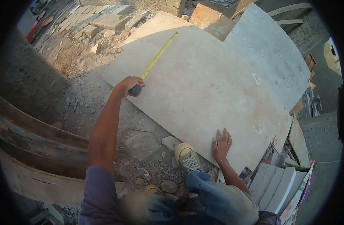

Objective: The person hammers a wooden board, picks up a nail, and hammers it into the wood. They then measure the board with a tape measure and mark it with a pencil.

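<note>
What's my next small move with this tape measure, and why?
Probably feed out more yellow blade, toward the board's far edge: your left hand holds the tape measure by the near edge, and the blade's tip appears to stop short of the far one. Your right hand rests on the board.

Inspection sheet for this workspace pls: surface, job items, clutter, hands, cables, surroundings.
Surface: large pale board, stained and smudged
Job's things: tape measure at the board's edge, yellow blade extended over it
Clutter: rubble and a thin bent rod on the ground
Hands: left hand grips the tape measure; right hand rests palm down on the board
Cables: nothing seen
Surroundings: grey board beyond, wooden planks at left, pale slabs at lower right
</note>
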Motion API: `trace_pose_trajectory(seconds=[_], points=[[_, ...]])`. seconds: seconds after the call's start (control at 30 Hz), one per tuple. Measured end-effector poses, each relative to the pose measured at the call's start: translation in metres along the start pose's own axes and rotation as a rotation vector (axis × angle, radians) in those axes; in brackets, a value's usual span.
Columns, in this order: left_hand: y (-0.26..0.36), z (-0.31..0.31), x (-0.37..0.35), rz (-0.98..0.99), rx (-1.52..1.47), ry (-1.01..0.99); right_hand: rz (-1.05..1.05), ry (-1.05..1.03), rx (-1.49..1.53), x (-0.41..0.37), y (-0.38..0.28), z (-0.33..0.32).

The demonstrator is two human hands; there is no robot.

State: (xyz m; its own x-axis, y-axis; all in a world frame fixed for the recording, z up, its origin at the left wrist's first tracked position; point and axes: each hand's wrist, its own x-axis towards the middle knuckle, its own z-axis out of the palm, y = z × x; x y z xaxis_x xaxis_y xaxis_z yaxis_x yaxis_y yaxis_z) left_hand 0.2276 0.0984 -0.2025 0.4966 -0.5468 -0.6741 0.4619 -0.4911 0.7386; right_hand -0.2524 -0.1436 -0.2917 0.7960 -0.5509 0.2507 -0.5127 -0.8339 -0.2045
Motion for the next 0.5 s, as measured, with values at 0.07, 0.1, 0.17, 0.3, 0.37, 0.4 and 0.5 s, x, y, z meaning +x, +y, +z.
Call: trace_pose_trajectory(seconds=[0.07, 0.1, 0.17, 0.3, 0.37, 0.4, 0.5], points=[[0.034, -0.009, 0.025, 0.019, 0.038, 0.016, 0.036, -0.006, 0.036, 0.003, -0.001, -0.009], [0.052, -0.012, 0.039, 0.04, 0.05, 0.015, -0.015, -0.077, 0.002, 0.005, -0.001, -0.017], [0.082, -0.011, 0.063, 0.057, 0.038, 0.008, -0.048, -0.146, -0.035, 0.008, -0.003, -0.034], [0.122, -0.011, 0.111, 0.076, 0.05, 0.006, -0.082, -0.276, -0.011, 0.012, -0.001, -0.046], [0.13, -0.011, 0.131, 0.067, 0.012, -0.002, -0.092, -0.279, -0.011, 0.013, 0.0, -0.046], [0.132, -0.011, 0.14, 0.057, -0.027, -0.007, -0.09, -0.292, -0.008, 0.014, 0.0, -0.047], [0.137, -0.013, 0.158, 0.047, 0.002, -0.065, -0.084, -0.317, -0.002, 0.014, -0.001, -0.048]])
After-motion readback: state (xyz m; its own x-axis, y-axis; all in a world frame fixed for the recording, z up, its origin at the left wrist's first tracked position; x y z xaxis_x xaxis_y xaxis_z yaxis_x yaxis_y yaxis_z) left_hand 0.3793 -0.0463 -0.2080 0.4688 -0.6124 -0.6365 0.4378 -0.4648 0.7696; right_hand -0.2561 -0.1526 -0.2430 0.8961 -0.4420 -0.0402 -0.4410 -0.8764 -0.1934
